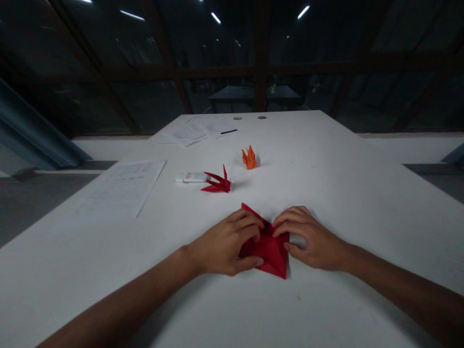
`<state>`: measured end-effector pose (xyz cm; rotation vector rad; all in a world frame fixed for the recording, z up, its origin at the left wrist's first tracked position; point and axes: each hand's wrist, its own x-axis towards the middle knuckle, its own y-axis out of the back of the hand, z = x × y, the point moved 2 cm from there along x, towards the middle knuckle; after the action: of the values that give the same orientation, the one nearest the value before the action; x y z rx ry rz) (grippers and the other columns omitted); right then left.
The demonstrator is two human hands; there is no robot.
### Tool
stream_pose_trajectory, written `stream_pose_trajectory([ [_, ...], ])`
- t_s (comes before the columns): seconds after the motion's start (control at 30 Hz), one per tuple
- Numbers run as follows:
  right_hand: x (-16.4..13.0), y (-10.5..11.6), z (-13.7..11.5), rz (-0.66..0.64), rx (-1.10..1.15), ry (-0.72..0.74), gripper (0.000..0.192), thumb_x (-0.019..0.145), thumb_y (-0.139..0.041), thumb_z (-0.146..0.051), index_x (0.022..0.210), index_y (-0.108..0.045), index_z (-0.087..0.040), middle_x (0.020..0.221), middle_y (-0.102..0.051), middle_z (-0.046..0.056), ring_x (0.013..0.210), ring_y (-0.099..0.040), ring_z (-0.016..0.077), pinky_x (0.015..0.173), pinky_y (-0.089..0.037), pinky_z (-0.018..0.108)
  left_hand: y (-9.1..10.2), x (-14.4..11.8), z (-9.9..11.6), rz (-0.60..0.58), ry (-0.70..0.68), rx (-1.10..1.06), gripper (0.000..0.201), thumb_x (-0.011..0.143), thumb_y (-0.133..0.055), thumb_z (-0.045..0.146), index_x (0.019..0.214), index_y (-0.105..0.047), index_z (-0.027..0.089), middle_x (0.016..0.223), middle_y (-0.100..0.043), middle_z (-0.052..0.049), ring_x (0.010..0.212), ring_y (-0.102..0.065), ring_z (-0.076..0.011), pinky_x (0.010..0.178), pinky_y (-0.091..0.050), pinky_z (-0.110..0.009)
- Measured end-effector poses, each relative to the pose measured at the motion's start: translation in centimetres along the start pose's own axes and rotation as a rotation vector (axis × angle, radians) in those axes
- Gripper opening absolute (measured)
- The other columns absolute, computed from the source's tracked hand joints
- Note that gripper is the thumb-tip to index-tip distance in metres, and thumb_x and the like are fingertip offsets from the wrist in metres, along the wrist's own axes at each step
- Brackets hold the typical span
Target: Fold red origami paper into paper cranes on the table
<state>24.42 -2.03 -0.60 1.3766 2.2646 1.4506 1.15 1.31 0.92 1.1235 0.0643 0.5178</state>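
The red folded paper (pixel 268 251) lies on the white surface (pixel 362 203), between the left hand (pixel 232 241) and the right hand (pixel 306 237) and touched by both. It looks light, thin and pliable, likely to take a crease under mild pressure and to crumple or tear if pulled hard; its outer edges and corners seem the safest places to take hold. The left fingers curl over its left part, the thumb set apart near the lower edge; the right fingers bend onto its upper right side, the thumb lower at the right edge. Whether either hand pinches a layer, I cannot tell. The left hand hides much of the paper's left side, and dim light blurs its inner folds. Farther off, a red folded figure (pixel 222 184) partly covers a white item (pixel 193 177) whose print is unreadable
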Motion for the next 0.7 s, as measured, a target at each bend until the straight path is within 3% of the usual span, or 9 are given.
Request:
stream_pose_trajectory([
  [0.2, 0.05, 0.08, -0.13, -0.024, 0.004, 0.007, 0.056, 0.063, -0.058, 0.0, 0.112, -0.068, -0.027, 0.117, -0.069, 0.005, 0.11, -0.059, 0.0257, 0.102, -0.038, 0.048, -0.05, 0.08, 0.09, -0.021, -0.025, 0.047, 0.052, 0.079, -0.074, 0.061, 0.103, -0.065, 0.017, 0.119, -0.066, -0.015, 0.114, -0.058, -0.0318, 0.107, -0.044, -0.049],
  [0.5, -0.11, 0.17, 0.01, -0.04, 0.018, 0.033, 0.052, 0.07, -0.06, -0.004, 0.117, -0.066, -0.027, 0.119, -0.067, 0.008, 0.112, -0.058, 0.0285, 0.101, -0.04, 0.05, -0.03, 0.03, 0.01, -0.025, -0.016, 0.039, 0.037, 0.084, -0.074, 0.051, 0.097, -0.063, 0.018, 0.119, -0.066, -0.013, 0.115, -0.058, -0.0304, 0.107, -0.044, -0.047],
  [0.7, -0.22, 0.08, 0.17, -0.052, 0.03, 0.05, 0.048, 0.076, -0.066, -0.007, 0.12, -0.065, -0.026, 0.123, -0.065, 0.008, 0.114, -0.056, 0.0279, 0.102, -0.039, 0.049, 0.03, -0.04, -0.19, -0.04, -0.066, 0.055, 0.028, 0.095, -0.063, 0.045, 0.098, -0.065, 0.018, 0.124, -0.065, -0.014, 0.118, -0.058, -0.0292, 0.11, -0.042, -0.047],
])
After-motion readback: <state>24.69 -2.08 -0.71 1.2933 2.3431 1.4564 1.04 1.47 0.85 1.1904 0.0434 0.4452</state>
